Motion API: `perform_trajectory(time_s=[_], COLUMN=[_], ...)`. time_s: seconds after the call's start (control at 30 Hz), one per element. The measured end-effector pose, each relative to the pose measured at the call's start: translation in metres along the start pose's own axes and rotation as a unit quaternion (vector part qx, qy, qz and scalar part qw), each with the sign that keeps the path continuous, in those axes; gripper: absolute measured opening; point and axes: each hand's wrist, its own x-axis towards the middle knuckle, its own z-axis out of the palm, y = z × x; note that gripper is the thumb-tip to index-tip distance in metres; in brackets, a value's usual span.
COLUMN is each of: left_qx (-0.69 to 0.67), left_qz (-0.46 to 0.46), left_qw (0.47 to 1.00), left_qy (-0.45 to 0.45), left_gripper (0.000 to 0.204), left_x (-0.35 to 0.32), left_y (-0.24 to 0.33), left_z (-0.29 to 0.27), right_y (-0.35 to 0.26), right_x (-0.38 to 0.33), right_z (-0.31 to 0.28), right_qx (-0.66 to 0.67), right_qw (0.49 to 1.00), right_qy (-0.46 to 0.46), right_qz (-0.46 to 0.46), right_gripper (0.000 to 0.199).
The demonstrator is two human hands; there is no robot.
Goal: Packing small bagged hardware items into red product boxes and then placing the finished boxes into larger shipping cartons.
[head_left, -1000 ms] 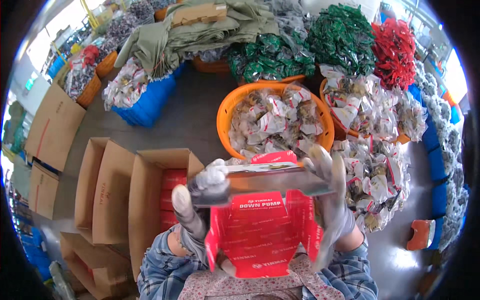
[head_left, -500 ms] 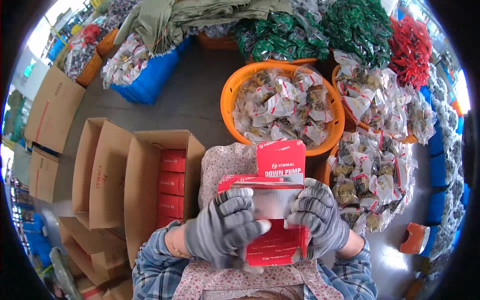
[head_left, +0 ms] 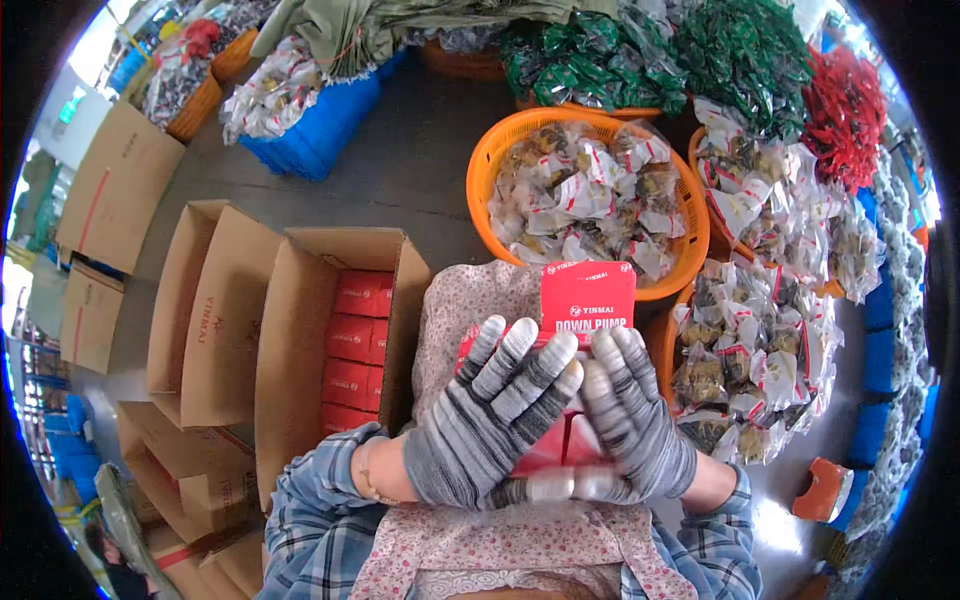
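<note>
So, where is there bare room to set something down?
Widest is the bare floor between the blue crate, the central orange basket and the carton of red boxes. A smaller patch lies at right, between bagged parts and the orange block. Crowded: the left side with more cartons, and the lap, where left hand and right hand touch a red box.

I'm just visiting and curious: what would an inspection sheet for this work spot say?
Surface: floral cloth across the person's lap; grey floor beyond.
Job's things: a red box, flap standing up, lower part mostly hidden behind the hands.
Clutter: open cardboard boxes at left, one holding red cartons; ahead, an orange basket of bagged parts.
Hands: left hand and right hand gloved, fingers extended over the red box.
Cables: nothing seen.
Surroundings: blue crate, green bags, red bags.
</note>
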Motion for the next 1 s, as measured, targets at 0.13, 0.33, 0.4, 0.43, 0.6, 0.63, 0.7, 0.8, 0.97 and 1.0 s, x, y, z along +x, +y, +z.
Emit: perform_trajectory(time_s=[0.13, 0.33, 0.4, 0.43, 0.6, 0.63, 0.7, 0.8, 0.97, 1.0], left_qx=[-0.194, -0.043, -0.032, -0.025, 0.004, -0.061, -0.188, -0.174, -0.667, -0.667], left_qz=[-0.025, 0.024, 0.010, 0.003, -0.006, 0.027, 0.096, 0.012, -0.098, -0.091], left_qw=[0.968, 0.988, 0.994, 0.996, 0.999, 0.991, 0.952, 0.960, 0.710, 0.713], left_qy=[0.159, 0.144, 0.102, 0.082, 0.054, 0.112, 0.223, 0.220, 0.202, 0.196], left_gripper=[0.055, 0.040, 0.032, 0.029, 0.048, 0.048, 0.047, 0.055, 0.078, 0.078], left_x=[-0.010, -0.022, -0.016, -0.014, -0.019, -0.026, -0.035, -0.026, -0.032, -0.023], left_y=[0.003, -0.002, 0.000, 0.002, 0.007, 0.003, -0.005, -0.010, 0.013, 0.014], left_z=[0.037, 0.021, 0.017, 0.015, 0.015, 0.025, 0.040, 0.033, 0.039, 0.027], right_y=[0.012, -0.005, -0.004, -0.005, -0.015, -0.017, -0.016, -0.009, -0.018, -0.019], right_x=[-0.013, -0.009, -0.009, -0.009, -0.003, -0.004, -0.012, -0.012, -0.008, -0.008], right_z=[0.031, 0.018, 0.017, 0.016, 0.012, 0.014, 0.028, 0.044, 0.049, 0.046], right_qx=[0.113, -0.020, -0.028, -0.039, -0.068, -0.070, 0.009, 0.124, 0.612, 0.745], right_qw=[0.983, 0.996, 0.997, 0.997, 0.995, 0.995, 0.987, 0.958, 0.709, 0.579], right_qy=[0.145, 0.086, 0.078, 0.069, 0.073, 0.076, 0.159, 0.256, 0.351, 0.331], right_qz=[-0.023, -0.014, -0.006, -0.001, 0.006, 0.001, -0.033, -0.039, 0.014, 0.033], right_gripper=[0.061, 0.046, 0.042, 0.039, 0.032, 0.032, 0.039, 0.049, 0.089, 0.101])
